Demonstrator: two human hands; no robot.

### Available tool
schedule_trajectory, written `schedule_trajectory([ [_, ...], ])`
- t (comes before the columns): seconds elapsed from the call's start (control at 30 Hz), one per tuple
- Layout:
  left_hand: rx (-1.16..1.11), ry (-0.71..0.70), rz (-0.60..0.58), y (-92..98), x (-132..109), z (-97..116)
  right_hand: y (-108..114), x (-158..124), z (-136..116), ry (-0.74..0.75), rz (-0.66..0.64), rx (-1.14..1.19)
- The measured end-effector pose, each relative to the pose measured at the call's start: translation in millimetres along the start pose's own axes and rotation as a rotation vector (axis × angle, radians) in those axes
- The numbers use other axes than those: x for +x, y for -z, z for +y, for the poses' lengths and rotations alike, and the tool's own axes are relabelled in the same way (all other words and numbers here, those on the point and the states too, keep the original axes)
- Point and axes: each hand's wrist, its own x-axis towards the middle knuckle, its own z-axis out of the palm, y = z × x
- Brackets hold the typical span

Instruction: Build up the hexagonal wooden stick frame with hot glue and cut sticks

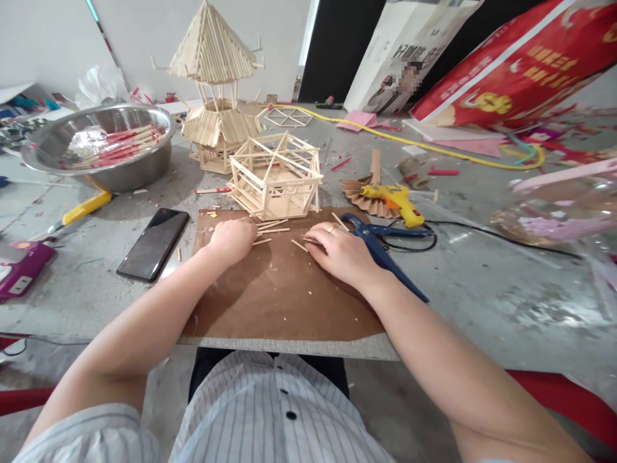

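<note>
My left hand (234, 241) rests on a brown sheet (289, 302) with its fingers curled together. Several short wooden sticks (274, 225) stick out beside its fingertips; whatever the fingers grip is hidden. Across a small gap, my right hand (341, 254) is closed with thumb and fingers around a short wooden stick (312, 240), of which only a bit shows. Another loose stick (299, 245) lies by that thumb. Just behind both hands stands an open six-sided frame of glued sticks (277, 183). A blue pair of cutters (385, 257) lies against the right wrist.
A stick pagoda model (219, 135) stands behind the frame. To the left are a phone (154, 244), a yellow-handled knife (87, 207) and a metal bowl (159, 151) of red-tipped sticks. On the right lie a yellow glue gun (398, 200), its black cord and a yellow cable (434, 151).
</note>
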Motion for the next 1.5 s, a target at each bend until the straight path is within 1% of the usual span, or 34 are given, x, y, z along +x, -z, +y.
schedule_trajectory([
  [0.13,0.081,-0.044,-0.024,2.2,-1,6,1,0,2,-0.01,0.032,0.056],
  [0.23,0.099,-0.074,-0.01,0.2,2,6,1,0,5,-0.031,0.04,0.091],
  [0.3,0.101,-0.077,-0.007,-1.3,4,4,0,0,7,-0.038,0.034,0.113],
  [0.47,0.121,-0.058,-0.042,-1.1,5,4,0,0,9,-0.035,0.014,0.138],
  [0.6,0.129,-0.045,0.016,-0.9,4,5,0,0,9,-0.029,0.016,0.142],
  [0.73,0.112,0.009,0.102,-2.7,4,3,2,-1,8,-0.019,0.032,0.158],
  [0.8,0.112,0.01,0.138,-4.3,4,1,2,-1,7,-0.012,0.033,0.17],
  [0.97,0.11,-0.029,0.159,-6.7,4,2,2,-1,8,-0.02,0.015,0.187],
  [1.07,-0.02,-0.009,0.229,-3.8,2,5,4,-1,6,-0.02,0.007,0.212],
  [1.13,-0.207,-0.017,0.266,-1.1,-1,9,4,-1,2,-0.016,0.024,0.23],
  [1.2,-0.437,-0.049,0.259,0.9,-4,14,4,-1,-3,0.009,0.058,0.264],
  [1.27,-0.652,-0.071,0.211,1.8,-7,20,2,-1,-8,0.069,0.09,0.296],
  [1.33,-0.812,-0.074,0.145,2.0,-9,25,1,-1,-12,0.138,0.111,0.307],
  [1.43,-0.949,-0.062,0.046,3.4,-11,31,-3,-1,-14,0.204,0.161,0.307],
  [1.5,-1.011,-0.04,-0.025,5.1,-11,34,-5,0,-14,0.214,0.194,0.293],
])
